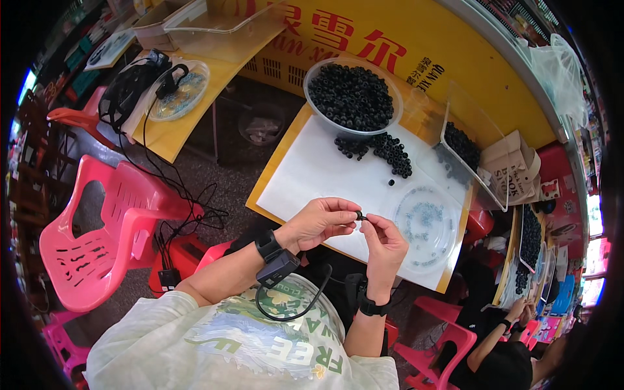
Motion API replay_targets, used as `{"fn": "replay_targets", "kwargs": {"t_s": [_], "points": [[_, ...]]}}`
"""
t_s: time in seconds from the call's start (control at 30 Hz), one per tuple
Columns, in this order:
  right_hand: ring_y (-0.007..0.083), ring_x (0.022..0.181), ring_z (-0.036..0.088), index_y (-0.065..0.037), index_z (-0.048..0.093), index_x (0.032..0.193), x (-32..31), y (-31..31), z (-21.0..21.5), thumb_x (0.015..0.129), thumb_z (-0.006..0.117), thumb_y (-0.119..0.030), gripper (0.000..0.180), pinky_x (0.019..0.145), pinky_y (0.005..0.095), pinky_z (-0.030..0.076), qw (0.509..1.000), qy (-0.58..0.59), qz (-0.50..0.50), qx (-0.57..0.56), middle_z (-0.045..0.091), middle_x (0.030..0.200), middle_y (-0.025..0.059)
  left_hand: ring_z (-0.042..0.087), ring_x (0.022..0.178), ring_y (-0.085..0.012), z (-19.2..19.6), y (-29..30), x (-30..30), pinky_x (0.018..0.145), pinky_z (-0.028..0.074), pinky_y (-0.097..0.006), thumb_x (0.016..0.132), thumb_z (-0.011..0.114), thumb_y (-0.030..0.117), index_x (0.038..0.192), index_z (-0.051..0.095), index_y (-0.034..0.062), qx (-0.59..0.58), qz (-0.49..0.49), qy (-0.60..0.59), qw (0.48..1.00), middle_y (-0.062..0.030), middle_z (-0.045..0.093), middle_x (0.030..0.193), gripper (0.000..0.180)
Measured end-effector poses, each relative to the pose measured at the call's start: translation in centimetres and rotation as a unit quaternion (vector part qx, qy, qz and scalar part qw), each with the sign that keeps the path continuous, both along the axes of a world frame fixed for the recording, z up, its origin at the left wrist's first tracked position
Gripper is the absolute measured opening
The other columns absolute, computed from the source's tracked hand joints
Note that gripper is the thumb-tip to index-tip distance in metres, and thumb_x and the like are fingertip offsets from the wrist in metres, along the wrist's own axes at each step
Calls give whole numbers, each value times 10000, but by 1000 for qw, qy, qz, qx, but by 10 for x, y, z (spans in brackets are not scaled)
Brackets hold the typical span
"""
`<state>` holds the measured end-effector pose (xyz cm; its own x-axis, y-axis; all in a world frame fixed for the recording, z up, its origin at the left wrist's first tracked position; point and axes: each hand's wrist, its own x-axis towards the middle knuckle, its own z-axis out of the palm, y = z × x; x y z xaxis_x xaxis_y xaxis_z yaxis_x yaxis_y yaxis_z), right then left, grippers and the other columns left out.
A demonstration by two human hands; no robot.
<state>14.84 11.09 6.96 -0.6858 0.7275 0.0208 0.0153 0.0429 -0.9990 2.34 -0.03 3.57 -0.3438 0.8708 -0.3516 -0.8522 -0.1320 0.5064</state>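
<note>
Bench fills the middle of my frame, covered with a white sheet that I judge is there so small dark parts show up against it. Toward the upper middle sits a clear bowl heaped with black rings, kept far enough back to leave working room yet within reach, and a loose pile of black rings lies just below it on the sheet, probably drawn out for easy picking. At right centre a clear round lid holds small pale pieces together. Just below centre, my left hand and right hand meet fingertip to fingertip, both pinched narrow on one small black ring, raised over the near edge of the bench, likely for a closer look.
</note>
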Motion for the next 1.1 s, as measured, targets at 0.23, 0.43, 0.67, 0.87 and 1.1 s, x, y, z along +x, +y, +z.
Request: {"fn": "replay_targets", "kwargs": {"t_s": [0.23,0.43,0.67,0.87,1.1], "points": [[102,807,633,35,706,962,-2,-6,2,844,711,22,119,734,226,506,993,-36,-16,113,691,907,50,661,845,-119,3,0,0,796,578,-246,908,678,52,1129,666,4,-20,6,49,999,-65,682,996,227],[126,809,639,29,714,935,-5,-13,2,821,721,26,114,727,244,508,983,-45,-19,177,703,914,89,642,829,-106,2,-2,-1,771,560,-227,914,673,59,1137,668,10,-27,7,36,999,-52,683,979,228],[147,811,645,27,716,924,-4,-19,-9,809,737,23,117,741,262,507,977,-30,-62,201,705,900,94,632,801,-98,1,0,2,752,554,-217,917,672,61,1136,663,-4,-26,16,21,999,-58,687,970,229],[136,810,613,18,709,962,0,-11,-17,789,743,42,177,739,259,489,975,-10,-26,222,693,955,83,616,783,-85,-3,0,4,727,551,-207,909,689,72,1124,666,-2,-34,11,3,999,-46,670,949,228],[135,927,594,-26,722,1047,8,6,-13,768,746,22,284,772,242,465,993,-28,90,73,699,990,67,584,741,-61,-10,-3,2,668,533,-189,923,663,65,1287,532,7,26,-72,-50,996,-24,628,957,391]]}}
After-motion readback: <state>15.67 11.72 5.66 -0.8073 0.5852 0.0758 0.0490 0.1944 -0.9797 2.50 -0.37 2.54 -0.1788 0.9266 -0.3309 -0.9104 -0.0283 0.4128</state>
